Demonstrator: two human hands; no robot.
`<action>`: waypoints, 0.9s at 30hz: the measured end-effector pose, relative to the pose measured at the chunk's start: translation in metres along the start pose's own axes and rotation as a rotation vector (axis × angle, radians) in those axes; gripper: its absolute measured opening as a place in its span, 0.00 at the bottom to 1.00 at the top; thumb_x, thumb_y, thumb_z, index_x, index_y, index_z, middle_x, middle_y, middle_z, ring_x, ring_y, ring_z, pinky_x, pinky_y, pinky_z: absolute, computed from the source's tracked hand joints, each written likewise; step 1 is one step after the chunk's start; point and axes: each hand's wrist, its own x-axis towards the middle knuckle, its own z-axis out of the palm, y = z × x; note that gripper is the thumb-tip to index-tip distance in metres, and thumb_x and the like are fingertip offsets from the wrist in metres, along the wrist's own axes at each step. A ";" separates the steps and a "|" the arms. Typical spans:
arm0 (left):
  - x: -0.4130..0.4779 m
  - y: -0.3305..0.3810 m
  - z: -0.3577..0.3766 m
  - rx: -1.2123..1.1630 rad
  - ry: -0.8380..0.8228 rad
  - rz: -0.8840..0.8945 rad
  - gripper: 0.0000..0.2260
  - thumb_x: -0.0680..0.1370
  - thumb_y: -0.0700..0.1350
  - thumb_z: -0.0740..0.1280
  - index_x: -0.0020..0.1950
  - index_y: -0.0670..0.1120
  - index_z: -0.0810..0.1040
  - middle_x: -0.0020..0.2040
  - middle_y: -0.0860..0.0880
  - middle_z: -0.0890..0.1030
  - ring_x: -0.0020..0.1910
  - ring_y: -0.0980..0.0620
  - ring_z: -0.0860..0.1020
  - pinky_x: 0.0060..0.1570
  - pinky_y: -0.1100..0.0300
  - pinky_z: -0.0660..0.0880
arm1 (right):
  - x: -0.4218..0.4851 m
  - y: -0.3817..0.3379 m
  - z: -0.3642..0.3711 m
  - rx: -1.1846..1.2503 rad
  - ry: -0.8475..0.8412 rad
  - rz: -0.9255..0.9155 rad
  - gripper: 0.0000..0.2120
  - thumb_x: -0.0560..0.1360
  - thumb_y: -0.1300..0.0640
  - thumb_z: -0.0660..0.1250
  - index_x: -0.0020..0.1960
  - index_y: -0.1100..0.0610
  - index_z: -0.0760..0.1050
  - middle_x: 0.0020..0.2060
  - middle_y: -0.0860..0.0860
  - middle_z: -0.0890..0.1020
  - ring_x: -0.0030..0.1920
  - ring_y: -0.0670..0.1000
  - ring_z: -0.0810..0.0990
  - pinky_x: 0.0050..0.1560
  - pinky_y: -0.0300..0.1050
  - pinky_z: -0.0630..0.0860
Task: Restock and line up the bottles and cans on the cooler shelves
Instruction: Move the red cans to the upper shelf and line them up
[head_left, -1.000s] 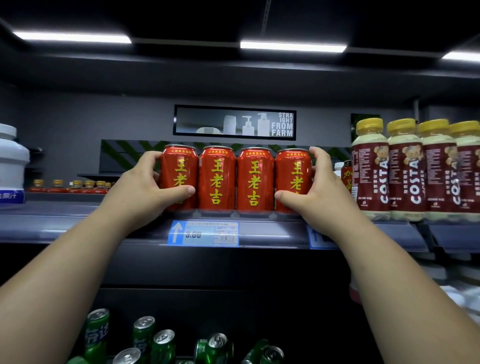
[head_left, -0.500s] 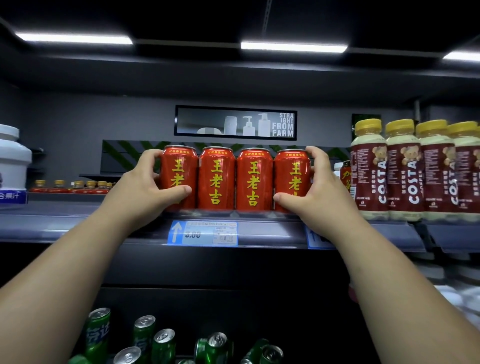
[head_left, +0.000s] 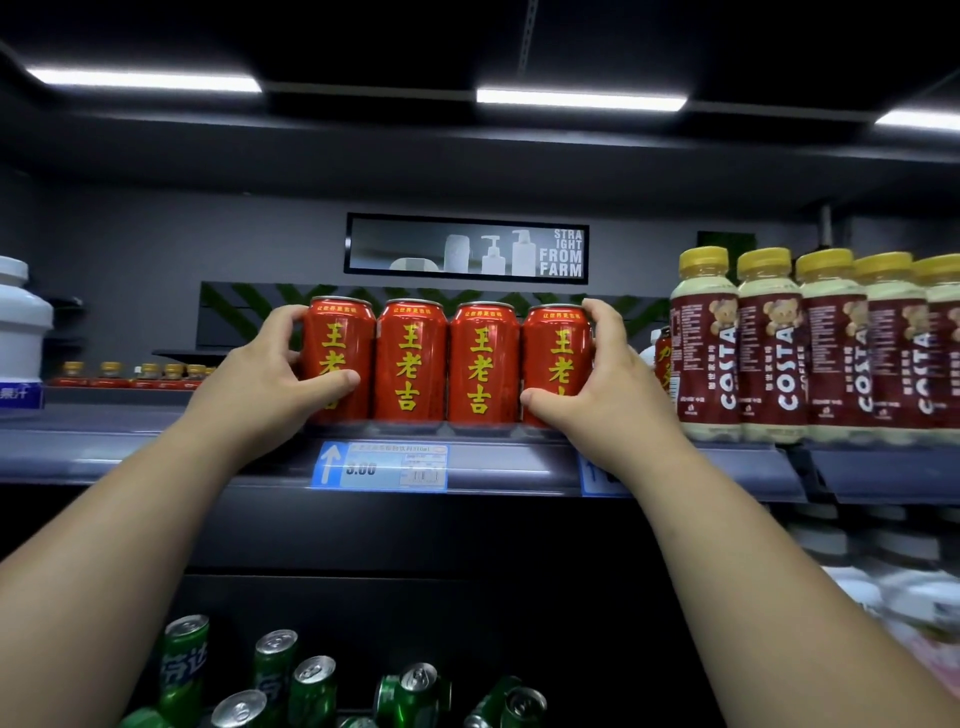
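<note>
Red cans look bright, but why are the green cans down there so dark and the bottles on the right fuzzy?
Head view: ceiling light strips shine on the red cans, so they look crisp; head view, bottom: the green cans sit under the shelf, in dimmer light; head view, right edge: the wide lens stretches and softens the bottles.

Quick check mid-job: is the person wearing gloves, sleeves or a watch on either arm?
No. The left hand and right hand are ungloved, with no rings visible. The left forearm and right forearm are bare to the frame edge: no sleeves, watch or bands.
</note>
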 end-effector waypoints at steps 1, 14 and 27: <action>0.000 0.000 0.000 0.015 -0.007 -0.002 0.35 0.74 0.61 0.71 0.76 0.59 0.57 0.69 0.44 0.76 0.61 0.43 0.78 0.58 0.42 0.77 | 0.000 0.000 0.000 0.005 -0.007 0.001 0.48 0.69 0.38 0.75 0.78 0.41 0.48 0.67 0.48 0.72 0.59 0.51 0.75 0.58 0.54 0.76; -0.022 0.007 0.005 0.297 0.085 0.011 0.47 0.73 0.68 0.67 0.81 0.49 0.48 0.74 0.42 0.70 0.69 0.39 0.72 0.67 0.41 0.68 | -0.002 -0.002 -0.001 -0.026 -0.039 -0.007 0.50 0.70 0.38 0.73 0.80 0.44 0.44 0.71 0.51 0.69 0.66 0.56 0.73 0.60 0.54 0.72; -0.148 -0.080 -0.048 0.632 -0.198 0.267 0.48 0.65 0.75 0.56 0.81 0.54 0.57 0.81 0.43 0.56 0.80 0.42 0.54 0.78 0.48 0.53 | -0.143 -0.064 0.079 -0.253 -0.253 -0.307 0.43 0.71 0.31 0.57 0.81 0.44 0.47 0.81 0.53 0.38 0.80 0.54 0.32 0.77 0.56 0.29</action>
